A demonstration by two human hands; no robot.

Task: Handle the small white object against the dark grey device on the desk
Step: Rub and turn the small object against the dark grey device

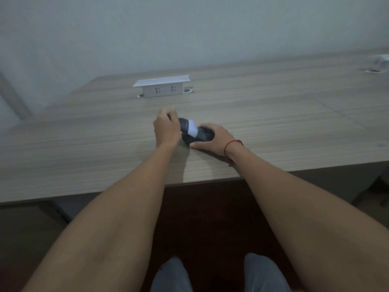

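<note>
Desk (84, 144), wood-grain, fills mid frame; no real containers on it. Closest thing to one: white pop-up socket box (161, 87) upper centre, lid raised, two outlets on its front face, sitting in an oval cut-out w/ dark gaps at both ends. Nothing plugged in. Second cut-out w/ a blurred white fitting (379, 62) at far right edge, too blurred to ID.

Dark grey device (200, 137) sits on the desk just below frame centre, between both hands. Rounded, mouse-like body, low and dark, details soft. Lying across its top left: a dark grey oblong piece (185, 124), tilted, upper end toward the left hand. Small white object (192, 129) is right at the junction of the two dark parts, touching both; looks like a soft white pad or folded wipe, bright against the grey, exact shape unclear.

Left hand (167, 128): fingers curled shut round the upper end of the oblong piece; fingertips hidden behind the hand, so can't tell if it also pinches the white bit. Right hand (214, 138): wrapped round the device's right side, thumb flat on desk along its near edge, pressing/holding it. Red string bracelet (233, 144) on right wrist.

Bottom of frame: both bare forearms, grey-trousered knees (172, 275), dark floor.
</note>
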